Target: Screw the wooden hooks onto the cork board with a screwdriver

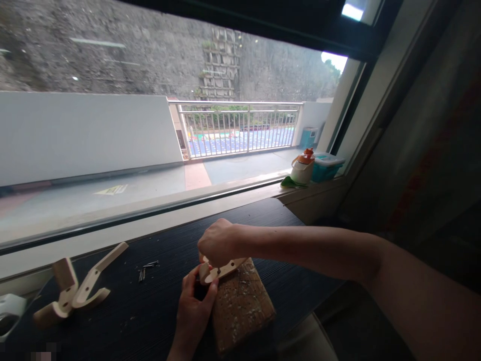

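Note:
My left hand [195, 303] grips the curved end of a pale wooden hook [227, 269] between thumb and fingers. This hook lies over the far edge of a worn wooden block [242, 311], whose top is pitted with small holes and whitish flecks. Right above the hook, my right hand [221, 243] is closed in a fist. A small dark point shows beneath that fist, at a hole in the hook; what the fingers hold is hidden. Two more wooden hooks [90, 286] rest on the dark table to the left. Several screws [145, 269] lie between them and my hands.
The dark table [169, 328] runs up to a window sill [158, 210]. On the sill at the right stand a bottle with an orange top [302, 169] and a teal box with a pale lid [327, 168]. A white object [10, 312] sits at the left edge.

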`<state>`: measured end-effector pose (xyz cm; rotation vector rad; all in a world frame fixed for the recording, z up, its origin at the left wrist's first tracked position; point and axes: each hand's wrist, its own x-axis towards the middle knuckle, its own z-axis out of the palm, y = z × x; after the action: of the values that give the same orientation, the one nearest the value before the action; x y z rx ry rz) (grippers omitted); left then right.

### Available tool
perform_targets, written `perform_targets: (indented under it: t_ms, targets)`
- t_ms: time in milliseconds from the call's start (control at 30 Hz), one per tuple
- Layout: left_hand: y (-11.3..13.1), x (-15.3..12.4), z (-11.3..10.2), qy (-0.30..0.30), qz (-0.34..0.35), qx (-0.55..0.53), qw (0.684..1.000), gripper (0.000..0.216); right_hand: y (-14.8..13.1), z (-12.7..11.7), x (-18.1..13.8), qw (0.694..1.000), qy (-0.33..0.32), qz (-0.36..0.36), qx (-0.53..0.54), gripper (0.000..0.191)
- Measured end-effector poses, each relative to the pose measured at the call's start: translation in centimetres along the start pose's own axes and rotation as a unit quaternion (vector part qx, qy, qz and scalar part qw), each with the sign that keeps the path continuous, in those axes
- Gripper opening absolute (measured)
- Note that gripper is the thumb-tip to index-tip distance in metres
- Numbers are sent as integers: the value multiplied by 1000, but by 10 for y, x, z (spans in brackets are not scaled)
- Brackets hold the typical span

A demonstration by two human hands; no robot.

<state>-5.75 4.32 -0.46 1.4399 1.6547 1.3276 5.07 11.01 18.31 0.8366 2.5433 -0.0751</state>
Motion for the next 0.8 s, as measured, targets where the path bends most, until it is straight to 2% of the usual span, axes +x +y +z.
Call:
perform_targets:
  t_ms: [100, 233, 400, 533, 667, 800]
  targets:
    - [-1, 0, -1, -7, -2, -3, 1000, 50, -5, -7, -2, 1000, 2, -11, -18, 32]
    - [-1, 0, -1, -7, -10, -10, 1000, 50, -8, -15, -7, 997, 1, -68, -43, 25]
    - [-2, 0, 0, 2, -9, -9, 1000, 47, -7, -8, -2, 993, 8, -110, -30, 19]
    - [-3, -2, 0, 7, 10, -12, 1000, 43, -1, 2, 5, 996, 32, -79, -11, 21]
    - [1, -2, 0, -3, 12, -22, 1000, 41, 8, 6, 6, 1000, 23, -3, 21, 28]
    - [3, -1, -1, -6, 4, -21, 1000, 42, 10, 4, -1, 999, 18, 27, 12, 33]
